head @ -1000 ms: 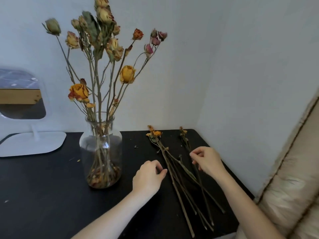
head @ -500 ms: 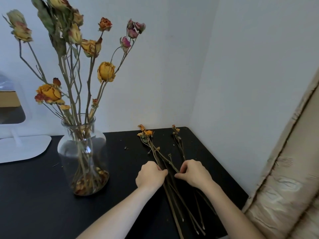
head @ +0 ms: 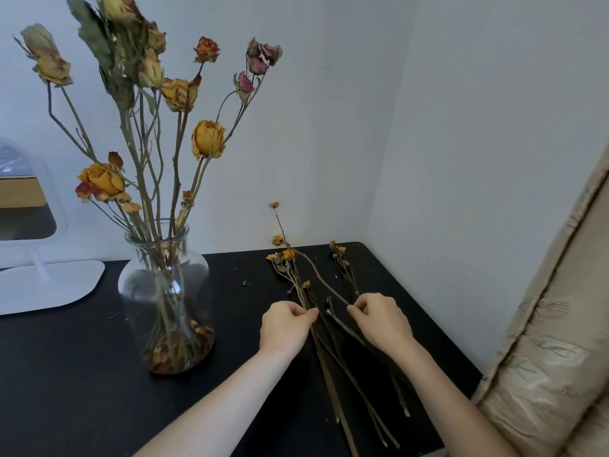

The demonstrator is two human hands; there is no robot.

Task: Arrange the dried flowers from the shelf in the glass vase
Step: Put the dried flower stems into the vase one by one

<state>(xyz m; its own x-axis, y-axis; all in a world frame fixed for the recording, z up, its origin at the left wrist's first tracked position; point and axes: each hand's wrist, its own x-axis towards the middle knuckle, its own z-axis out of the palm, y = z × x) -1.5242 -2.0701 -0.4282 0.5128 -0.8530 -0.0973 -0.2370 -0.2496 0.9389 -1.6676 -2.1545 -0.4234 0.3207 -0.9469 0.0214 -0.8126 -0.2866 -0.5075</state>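
Pinching raised stem | right hand fingers | left hand grips lying stems

Glass vase stands on table, loose stems lying to its right

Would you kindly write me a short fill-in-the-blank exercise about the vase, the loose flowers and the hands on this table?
1. The clear glass vase stands on a flat ____ tabletop.
2. The loose dried orange flowers lie on the vase's ____ side.
3. The left hand and the right hand each pinch those flowers by their thin ____.

Missing words: black; right; stems.
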